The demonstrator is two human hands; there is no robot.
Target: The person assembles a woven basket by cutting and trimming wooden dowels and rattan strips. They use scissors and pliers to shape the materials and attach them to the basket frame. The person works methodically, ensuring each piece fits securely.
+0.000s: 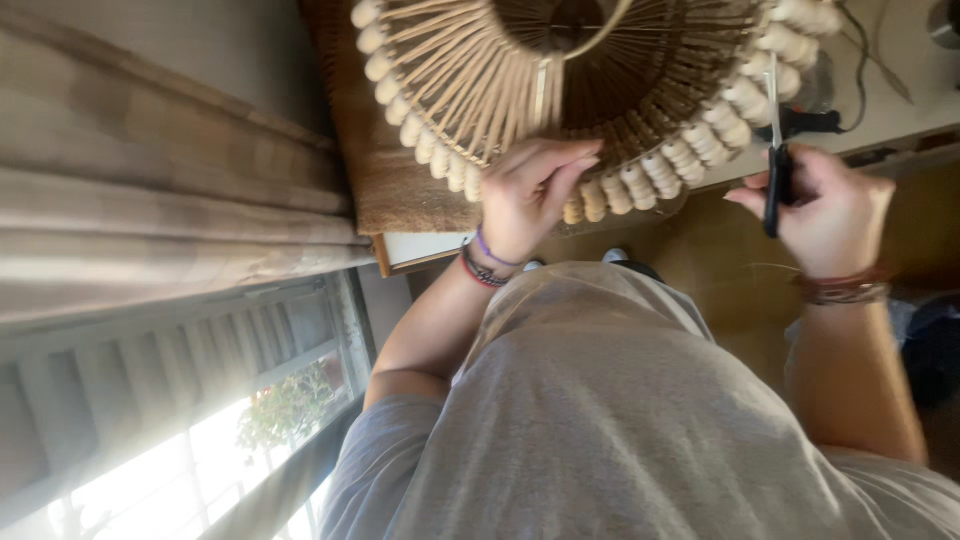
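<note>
The left hand (530, 195) pinches the lower rim of the lampshade (590, 100), a round frame of thin wooden sticks edged with pale beads that sits on the table (400, 190) just ahead, fingers closed on the sticks. The right hand (830, 215) is wrapped shut around the dark handles of the scissors (775, 150), whose blades point up against the beaded edge on the right. I judge the risk to be a blade nicking a neighbouring stick or bead cord, since the pieces sit tightly packed and the shade is steadied at one point only, so it could turn under pressure.
</note>
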